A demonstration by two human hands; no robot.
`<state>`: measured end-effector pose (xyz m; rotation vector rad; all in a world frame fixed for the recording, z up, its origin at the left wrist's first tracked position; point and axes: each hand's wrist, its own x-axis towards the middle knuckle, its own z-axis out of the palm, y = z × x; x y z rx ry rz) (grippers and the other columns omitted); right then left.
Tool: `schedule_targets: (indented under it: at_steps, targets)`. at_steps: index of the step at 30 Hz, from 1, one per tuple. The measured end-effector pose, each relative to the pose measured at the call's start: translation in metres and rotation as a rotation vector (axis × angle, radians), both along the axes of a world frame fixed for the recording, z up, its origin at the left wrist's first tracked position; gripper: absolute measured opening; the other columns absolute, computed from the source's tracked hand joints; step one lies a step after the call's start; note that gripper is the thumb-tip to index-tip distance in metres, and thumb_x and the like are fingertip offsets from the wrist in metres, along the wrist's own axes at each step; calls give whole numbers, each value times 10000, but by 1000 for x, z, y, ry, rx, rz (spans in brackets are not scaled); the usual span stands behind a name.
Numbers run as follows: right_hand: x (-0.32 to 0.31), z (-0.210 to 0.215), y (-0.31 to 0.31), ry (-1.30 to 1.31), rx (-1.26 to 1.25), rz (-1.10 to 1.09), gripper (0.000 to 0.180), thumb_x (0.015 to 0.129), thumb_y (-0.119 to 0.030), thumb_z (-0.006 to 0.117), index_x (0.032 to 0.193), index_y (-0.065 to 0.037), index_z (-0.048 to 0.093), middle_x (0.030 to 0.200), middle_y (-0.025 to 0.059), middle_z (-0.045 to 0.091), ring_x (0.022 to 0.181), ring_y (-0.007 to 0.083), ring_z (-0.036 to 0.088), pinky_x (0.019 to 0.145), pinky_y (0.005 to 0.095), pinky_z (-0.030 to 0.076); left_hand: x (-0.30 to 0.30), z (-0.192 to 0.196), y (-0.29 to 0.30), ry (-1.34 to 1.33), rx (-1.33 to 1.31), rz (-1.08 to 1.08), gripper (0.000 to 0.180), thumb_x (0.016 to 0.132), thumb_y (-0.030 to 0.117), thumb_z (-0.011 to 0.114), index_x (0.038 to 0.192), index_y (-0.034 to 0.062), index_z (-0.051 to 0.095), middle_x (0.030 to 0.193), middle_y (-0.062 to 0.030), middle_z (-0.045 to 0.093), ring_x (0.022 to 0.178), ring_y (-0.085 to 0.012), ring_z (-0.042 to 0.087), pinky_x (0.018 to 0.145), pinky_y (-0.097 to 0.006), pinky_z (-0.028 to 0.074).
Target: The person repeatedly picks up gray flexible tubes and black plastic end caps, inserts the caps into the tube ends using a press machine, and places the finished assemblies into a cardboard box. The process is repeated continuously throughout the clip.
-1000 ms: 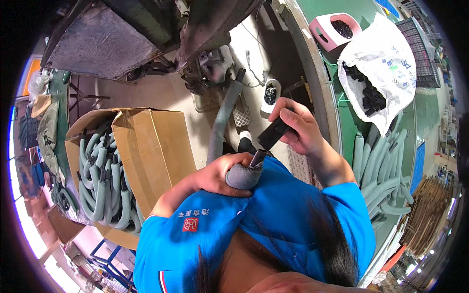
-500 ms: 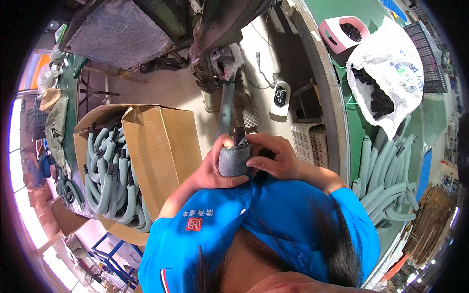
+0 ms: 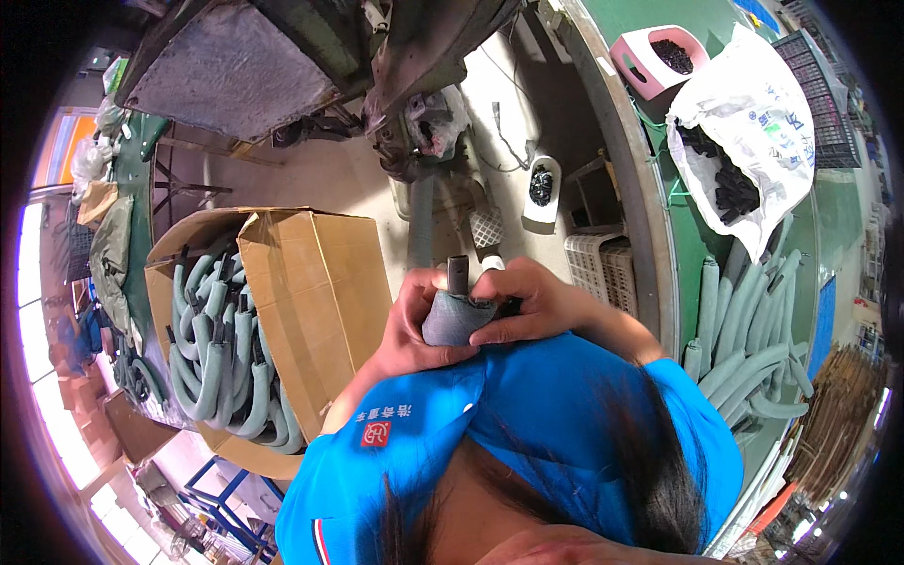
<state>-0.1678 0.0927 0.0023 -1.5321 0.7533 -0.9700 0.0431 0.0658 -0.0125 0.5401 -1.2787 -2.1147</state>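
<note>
Item in hand: one grey ribbed hose end [image 3: 454,318], held close to our chest just above the blue shirt [image 3: 527,414], with a dark tube piece [image 3: 458,274] standing upright out of its top. Our left hand [image 3: 407,325] wraps the hose end from the left side, fingers closed round it; our right hand [image 3: 527,301] closes over it from the right, fingertips pressed on its upper edge beside the dark tube piece. Both hands are clamped on the same hose end and touch each other across it. To our left: an open cardboard box [image 3: 315,282] holding many pale green hoses [image 3: 221,348] with dark ends, lying curved together. To our right: a further pile of pale green hoses [image 3: 753,339] on a green surface, beside a white slatted crate [image 3: 603,273]. Further off on the right: a white plastic bag [image 3: 753,122] holding dark parts, and a pink container [image 3: 659,61].
</note>
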Motion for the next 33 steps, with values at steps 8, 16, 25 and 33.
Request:
schedule_targets:
  at_steps: [8, 16, 25, 33]
  targets:
    - [-17, 6, 11, -386, 416, -418, 251, 856, -123, 654, 1071, -49, 549, 583, 25, 574, 466, 61, 536, 422, 191, 380, 3, 9, -11, -151, 6, -86, 764, 640, 33, 793, 1266, 66, 357, 1199, -80, 495, 1164, -174, 444, 1002, -321, 317]
    - [-1, 8, 10, 51, -102, -274, 265, 767, -128, 744, 992, -61, 621, 626, 62, 590, 519, 101, 552, 472, 262, 390, 1, 11, -12, -115, -29, -114, 738, 647, 4, 784, 1253, 76, 369, 1194, -66, 492, 1171, -173, 443, 1011, -326, 311]
    - [-15, -8, 4, -823, 595, -566, 185, 917, -221, 544, 903, -37, 551, 610, -4, 508, 471, 80, 449, 441, 239, 370, -3, 18, -13, -172, -103, -148, 713, 645, -11, 773, 1236, 76, 384, 1208, -61, 471, 1180, -168, 432, 1021, -320, 305]
    - [-8, 12, -33, -1243, 400, -447, 220, 969, -326, 454, 882, -126, 485, 577, -62, 274, 524, 56, 302, 589, 241, 340, -8, 16, -12, -217, -102, -313, 668, 656, 27, 794, 1213, 52, 427, 1205, -64, 483, 1118, -148, 480, 957, -302, 377]
